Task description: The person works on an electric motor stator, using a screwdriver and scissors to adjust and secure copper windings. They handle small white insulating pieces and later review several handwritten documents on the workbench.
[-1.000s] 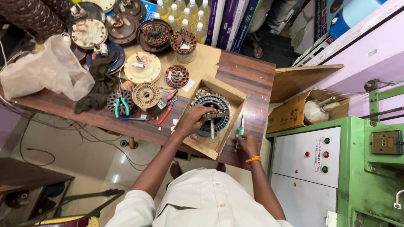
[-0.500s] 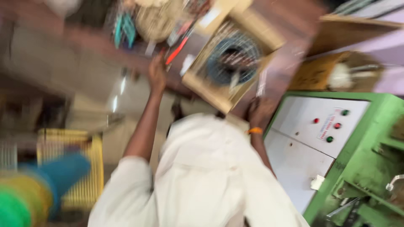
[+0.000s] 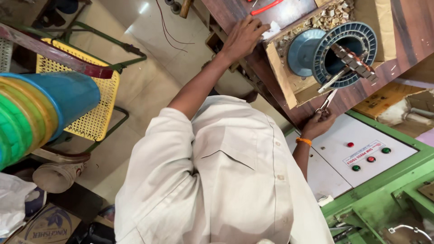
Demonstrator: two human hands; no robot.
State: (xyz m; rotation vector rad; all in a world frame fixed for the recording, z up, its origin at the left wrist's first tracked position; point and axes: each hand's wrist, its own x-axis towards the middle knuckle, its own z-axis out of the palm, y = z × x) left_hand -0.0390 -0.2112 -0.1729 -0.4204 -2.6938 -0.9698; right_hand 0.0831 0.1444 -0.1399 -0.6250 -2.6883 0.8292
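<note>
My left hand (image 3: 244, 38) lies flat on the dark wooden table's edge (image 3: 266, 81), fingers spread, touching the near left corner of a shallow wooden box (image 3: 282, 79). Inside the box a round blue-grey motor stator (image 3: 346, 54) rests on its side among small scraps, with a metal strip across its opening. My right hand (image 3: 318, 124), with an orange band at the wrist, is closed on a small pair of scissors (image 3: 326, 103). Their blades point toward the box's near side.
A green machine (image 3: 384, 199) with a white button panel (image 3: 361, 151) stands at the right. A red-handled tool (image 3: 266, 7) lies on the table. To the left are a yellow mesh chair (image 3: 90, 108) and a blue, green and yellow drum (image 3: 40, 113). A cardboard box (image 3: 45, 226) sits on the floor.
The view has swung down toward my body and the floor. My left hand has come off the stator and now rests on the table edge by the box corner.
</note>
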